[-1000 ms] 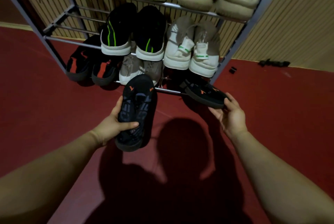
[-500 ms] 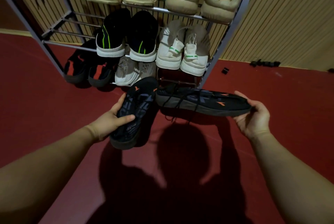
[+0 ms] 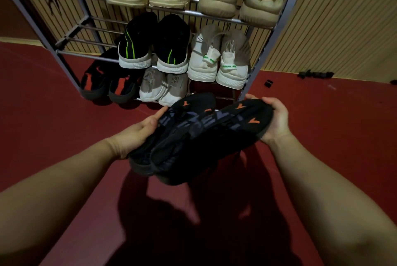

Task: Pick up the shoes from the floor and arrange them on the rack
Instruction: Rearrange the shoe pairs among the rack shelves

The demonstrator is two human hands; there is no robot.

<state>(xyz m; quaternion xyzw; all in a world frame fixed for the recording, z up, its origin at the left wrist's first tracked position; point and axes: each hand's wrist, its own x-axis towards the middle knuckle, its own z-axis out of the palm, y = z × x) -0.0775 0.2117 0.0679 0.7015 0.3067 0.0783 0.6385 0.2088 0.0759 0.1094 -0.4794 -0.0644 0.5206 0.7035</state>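
the left hand [image 3: 137,134] cups the heel half of the left black shoe [image 3: 182,111], thumb over its side. the right hand [image 3: 275,119] wraps round the toe end of the right black shoe [image 3: 225,128], which overlaps the first between the hands, off the red floor [image 3: 64,115]. that grasp sits far from the shoe's heel, so the heel may sag or twist free. both long axes run from by the left wrist toward the right fingers, toes aimed at the rack [image 3: 277,36]. just beyond the right hand, the bottom-tier gap beside the grey sneakers [image 3: 163,87] looks tight, and a skewed entry could knock them.
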